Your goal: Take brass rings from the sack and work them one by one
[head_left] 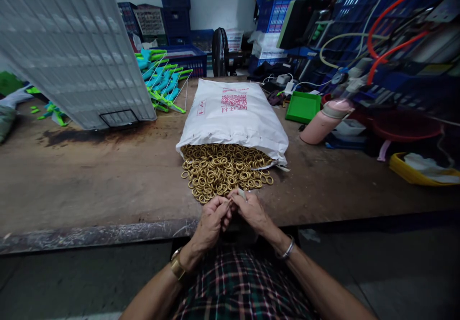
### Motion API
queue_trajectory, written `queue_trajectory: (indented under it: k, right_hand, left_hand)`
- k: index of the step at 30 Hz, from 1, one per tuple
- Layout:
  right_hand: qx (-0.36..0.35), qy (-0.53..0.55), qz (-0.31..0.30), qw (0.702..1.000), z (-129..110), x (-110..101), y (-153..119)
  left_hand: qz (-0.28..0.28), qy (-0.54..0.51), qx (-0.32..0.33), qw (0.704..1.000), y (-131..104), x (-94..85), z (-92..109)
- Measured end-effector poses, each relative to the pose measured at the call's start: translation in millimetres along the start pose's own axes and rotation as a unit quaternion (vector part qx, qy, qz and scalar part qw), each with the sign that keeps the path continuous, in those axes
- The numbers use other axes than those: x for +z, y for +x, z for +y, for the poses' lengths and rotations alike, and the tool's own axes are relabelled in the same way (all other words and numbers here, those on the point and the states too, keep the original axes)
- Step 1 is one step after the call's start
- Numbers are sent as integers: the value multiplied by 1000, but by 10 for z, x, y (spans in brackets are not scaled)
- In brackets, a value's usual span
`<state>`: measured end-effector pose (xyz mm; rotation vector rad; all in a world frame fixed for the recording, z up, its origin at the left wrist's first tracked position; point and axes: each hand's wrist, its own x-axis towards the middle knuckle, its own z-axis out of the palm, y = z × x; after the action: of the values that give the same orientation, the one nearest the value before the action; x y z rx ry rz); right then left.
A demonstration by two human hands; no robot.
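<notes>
A white sack (pixel 233 111) with red print lies on the wooden table, its open mouth facing me. Brass-coloured rings (pixel 215 174) spill from it towards the front edge. Just in front of this pile, my left hand (pixel 213 219) and my right hand (pixel 251 210) meet with fingertips pinched together. What the left fingers hold is too small to make out. A small pale flat piece (pixel 242 194) shows at the right thumb and index finger; I cannot tell what it is.
A grey ribbed panel (pixel 79 51) stands at the left, beside green and turquoise plastic parts (pixel 165 83). To the right are a green tray (pixel 304 107), a pink bottle (pixel 323 123) and a yellow basket (pixel 420 171). Crates and a fan (pixel 220 51) stand behind.
</notes>
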<state>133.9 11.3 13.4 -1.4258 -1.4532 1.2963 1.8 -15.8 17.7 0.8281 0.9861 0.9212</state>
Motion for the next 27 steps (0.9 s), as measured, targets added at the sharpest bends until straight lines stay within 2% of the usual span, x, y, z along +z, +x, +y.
queue_trajectory:
  k: [3,7,10,17,21,24,27]
  right_hand:
    - [-45,-116,25,992,-11,-30,-30]
    - [-121,-293,-22,948,46,-48,-101]
    - [-140,-367,-31,919,88,-48,-125]
    - [-120,-446,-35,886,55,-24,-129]
    - [-107,-462,-24,880,79,-51,-122]
    - [-58,-463,24,884,143,-221,-71]
    - [-32,-467,110,877,247,-469,-10]
  left_hand:
    - [15,22,4,1000,-1,10,3]
    - [33,40,8,999,11,32,22]
    - [45,44,3,998,21,46,40]
    - [54,94,53,993,45,14,0]
    - [33,97,29,994,-37,19,35]
    - [-20,84,4,996,-143,61,97]
    - [-70,-13,-35,997,-178,104,117]
